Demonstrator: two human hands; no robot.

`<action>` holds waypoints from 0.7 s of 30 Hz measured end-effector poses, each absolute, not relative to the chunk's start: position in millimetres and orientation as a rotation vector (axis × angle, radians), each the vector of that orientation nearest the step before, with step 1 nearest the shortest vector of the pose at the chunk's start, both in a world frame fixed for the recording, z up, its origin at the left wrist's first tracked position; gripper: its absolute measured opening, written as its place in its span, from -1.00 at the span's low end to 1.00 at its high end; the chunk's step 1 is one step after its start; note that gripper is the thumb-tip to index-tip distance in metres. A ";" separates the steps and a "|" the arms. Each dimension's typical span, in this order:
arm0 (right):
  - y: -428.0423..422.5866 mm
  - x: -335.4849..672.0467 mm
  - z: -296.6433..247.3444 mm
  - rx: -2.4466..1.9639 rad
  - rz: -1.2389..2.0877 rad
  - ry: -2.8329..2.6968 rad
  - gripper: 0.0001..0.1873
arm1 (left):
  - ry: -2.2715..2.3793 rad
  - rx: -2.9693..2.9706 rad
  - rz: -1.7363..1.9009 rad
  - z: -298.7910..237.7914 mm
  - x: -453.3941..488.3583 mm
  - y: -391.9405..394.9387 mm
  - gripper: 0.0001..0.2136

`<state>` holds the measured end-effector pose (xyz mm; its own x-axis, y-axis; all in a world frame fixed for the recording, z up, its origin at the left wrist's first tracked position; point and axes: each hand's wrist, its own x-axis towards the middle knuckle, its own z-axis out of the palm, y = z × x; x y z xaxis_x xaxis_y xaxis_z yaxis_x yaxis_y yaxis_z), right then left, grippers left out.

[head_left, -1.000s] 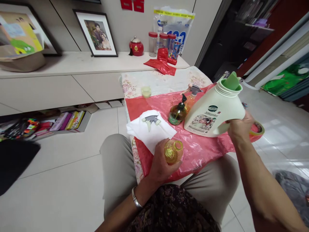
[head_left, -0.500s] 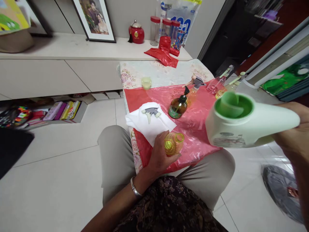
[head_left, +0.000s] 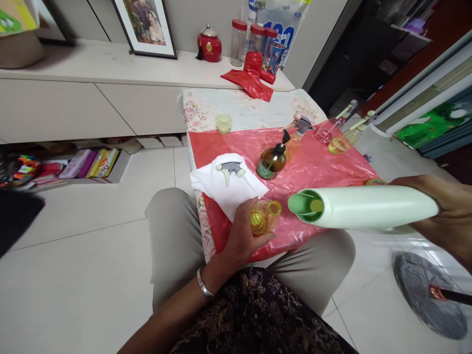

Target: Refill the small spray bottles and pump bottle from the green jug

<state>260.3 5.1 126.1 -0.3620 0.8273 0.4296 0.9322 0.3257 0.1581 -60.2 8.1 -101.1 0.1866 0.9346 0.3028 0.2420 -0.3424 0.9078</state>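
My left hand (head_left: 241,236) is wrapped round a small yellow ribbed bottle (head_left: 263,216) with an open neck, held at the near edge of the red plastic sheet (head_left: 313,162). My right hand (head_left: 448,216) grips a big pale-green detergent jug (head_left: 361,207), tipped on its side with its green spout (head_left: 306,205) pointing left, close to the yellow bottle's mouth. A grey and white spray head (head_left: 230,170) lies on a white cloth (head_left: 226,184) just beyond my left hand.
On the red sheet stand an amber pump bottle (head_left: 272,160), an orange spray bottle (head_left: 295,137) and, at the right edge, pink and yellow spray bottles (head_left: 335,132). A small pale cup (head_left: 223,123) sits farther back. The cabinet top (head_left: 110,64) carries jars, a red pot and a framed photo. A fan base (head_left: 431,295) lies on the floor at right.
My right hand lifted the jug off the sheet, swung it right and down, and tipped it flat so its spout now points at the yellow bottle. My left hand stayed put.
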 end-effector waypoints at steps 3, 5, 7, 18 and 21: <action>8.9 257.6 130.3 -1.516 -0.644 -2.429 -0.73 | 1.108 1.737 1.191 -99.8 -60.7 8.4 -0.12; 11.4 257.0 132.3 -1.473 -0.681 -2.474 -0.74 | 1.106 1.743 1.194 -98.8 -60.9 8.7 -0.12; 13.1 257.3 133.5 -1.462 -0.666 -2.484 -0.74 | 1.102 1.748 1.196 -98.2 -61.1 8.9 -0.13; 5.3 232.6 146.7 -1.713 -0.465 -2.358 -0.75 | 1.088 1.763 1.213 -98.8 -61.0 9.0 -0.11; 8.1 234.8 149.9 -1.737 -0.471 -2.400 -0.73 | 1.087 1.766 1.210 -98.3 -61.1 8.7 -0.11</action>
